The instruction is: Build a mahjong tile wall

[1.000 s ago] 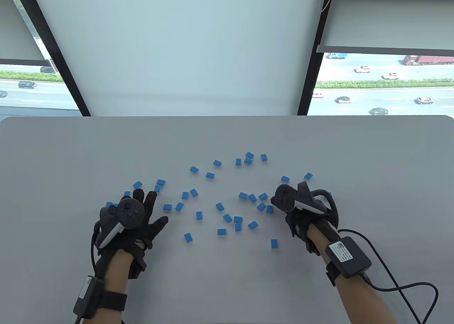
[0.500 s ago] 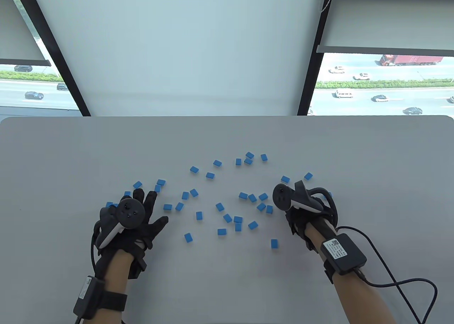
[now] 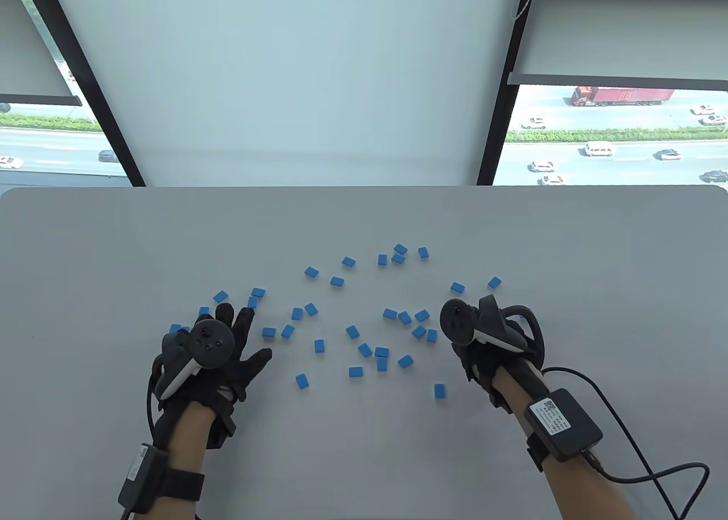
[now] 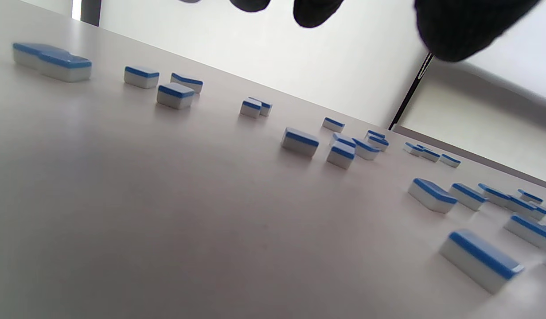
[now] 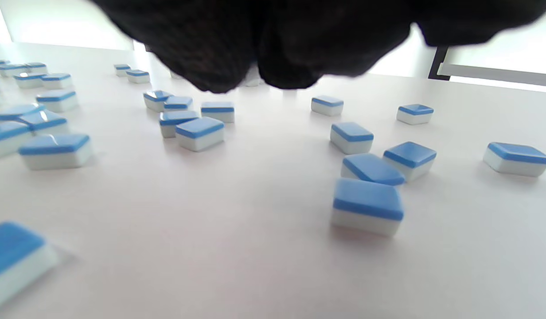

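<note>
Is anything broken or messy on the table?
Nothing looks broken. The mahjong tiles lie scattered blue side up over the table, turned all different ways, with no wall begun. The left hand lies spread flat beside them; the right hand is among them.

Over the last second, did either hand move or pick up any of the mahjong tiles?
Hardly anything changed. The right hand wavered slightly: it drifted a touch up-left, then settled back right, its wrist box shifting with it. It took hold of nothing that shows. The left hand stayed spread flat at the left of the scatter. The blue-backed mahjong tiles lie face down and loose on the table exactly where they were; no wall is begun.
</note>
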Demonstrator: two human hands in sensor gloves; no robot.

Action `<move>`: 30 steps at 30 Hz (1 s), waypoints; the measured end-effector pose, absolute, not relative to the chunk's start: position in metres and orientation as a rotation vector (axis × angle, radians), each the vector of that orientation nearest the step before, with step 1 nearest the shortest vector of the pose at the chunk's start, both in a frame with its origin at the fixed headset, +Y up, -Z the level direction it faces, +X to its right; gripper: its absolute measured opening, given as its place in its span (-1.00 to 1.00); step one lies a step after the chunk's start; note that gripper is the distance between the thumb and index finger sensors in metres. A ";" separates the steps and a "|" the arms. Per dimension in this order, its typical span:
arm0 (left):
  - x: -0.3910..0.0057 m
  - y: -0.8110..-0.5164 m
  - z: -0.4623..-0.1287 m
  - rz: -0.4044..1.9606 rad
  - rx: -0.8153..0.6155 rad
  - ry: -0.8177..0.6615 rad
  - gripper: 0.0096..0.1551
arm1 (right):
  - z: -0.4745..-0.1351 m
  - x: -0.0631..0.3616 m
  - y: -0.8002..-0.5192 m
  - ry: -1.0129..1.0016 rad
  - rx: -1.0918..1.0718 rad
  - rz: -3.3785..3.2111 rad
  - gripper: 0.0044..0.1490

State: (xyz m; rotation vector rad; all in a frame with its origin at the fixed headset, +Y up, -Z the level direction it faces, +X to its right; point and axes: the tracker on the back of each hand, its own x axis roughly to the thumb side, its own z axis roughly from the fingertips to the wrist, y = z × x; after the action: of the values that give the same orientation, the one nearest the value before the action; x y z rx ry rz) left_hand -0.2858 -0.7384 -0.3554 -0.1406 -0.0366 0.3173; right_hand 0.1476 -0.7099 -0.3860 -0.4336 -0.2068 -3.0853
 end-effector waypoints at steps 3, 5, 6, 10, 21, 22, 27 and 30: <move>-0.286 -0.738 -0.355 0.316 -0.139 -0.037 0.03 | -0.370 0.148 -0.700 -0.152 -0.473 -3.101 -0.25; -0.286 -0.738 -0.355 0.317 -0.137 -0.035 0.03 | -0.356 0.149 -0.696 -0.130 -0.489 -3.113 -0.25; -0.286 -0.738 -0.355 0.318 -0.137 -0.034 0.03 | -0.351 0.150 -0.695 -0.126 -0.493 -3.125 -0.25; -0.287 -0.738 -0.355 0.324 -0.142 -0.031 0.03 | -0.334 0.154 -0.700 -0.099 -0.517 -3.186 -0.25; -0.286 -0.744 -0.357 0.314 -0.169 -0.025 0.03 | -0.327 0.146 -0.734 -0.295 -0.499 -3.092 -0.26; -0.286 -0.745 -0.357 0.310 -0.172 -0.025 0.03 | -0.327 0.145 -0.736 -0.304 -0.503 -3.076 -0.26; -0.285 -0.744 -0.356 0.308 -0.169 -0.028 0.03 | -0.325 0.136 -0.748 -0.372 -0.519 -3.037 -0.25; -0.285 -0.744 -0.356 0.307 -0.166 -0.028 0.03 | -0.324 0.134 -0.749 -0.375 -0.517 -3.022 -0.25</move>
State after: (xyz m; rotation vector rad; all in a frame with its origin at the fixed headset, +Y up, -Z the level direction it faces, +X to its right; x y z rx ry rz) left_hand -0.2848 -0.7436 -0.3558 -0.1662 -0.0281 0.3075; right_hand 0.1339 -0.7494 -0.3244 -0.5172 -0.3752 -3.0216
